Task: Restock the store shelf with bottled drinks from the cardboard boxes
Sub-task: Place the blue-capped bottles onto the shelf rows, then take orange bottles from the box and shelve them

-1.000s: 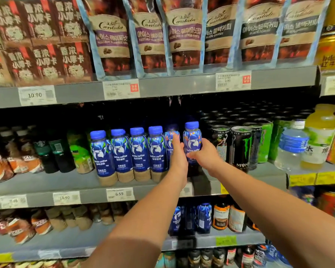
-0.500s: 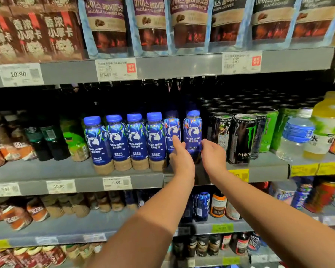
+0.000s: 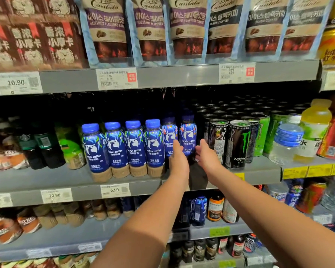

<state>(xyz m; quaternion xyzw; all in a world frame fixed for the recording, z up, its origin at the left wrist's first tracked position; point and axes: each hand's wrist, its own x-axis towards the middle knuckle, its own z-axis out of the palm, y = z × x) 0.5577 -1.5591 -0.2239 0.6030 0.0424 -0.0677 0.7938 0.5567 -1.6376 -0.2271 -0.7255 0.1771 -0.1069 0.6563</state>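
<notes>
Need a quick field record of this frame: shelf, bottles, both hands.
shelf: grey middle shelf
front row: four blue coffee bottles at the edge
set back: two blue bottles deeper in
left hand: straight fingers on the left set-back bottle
right hand: open beside the right one, contact unclear
neighbours: black cans to the right

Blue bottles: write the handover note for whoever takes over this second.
Left hand: open, touching the fifth bottle.
Right hand: open beside the sixth bottle; contact unclear.
Six blue bottles stand in a row on the middle shelf, left of the black cans; the last two sit further back.
To do, probably: line those two up, fetch more.
Boxes not in view.
</notes>
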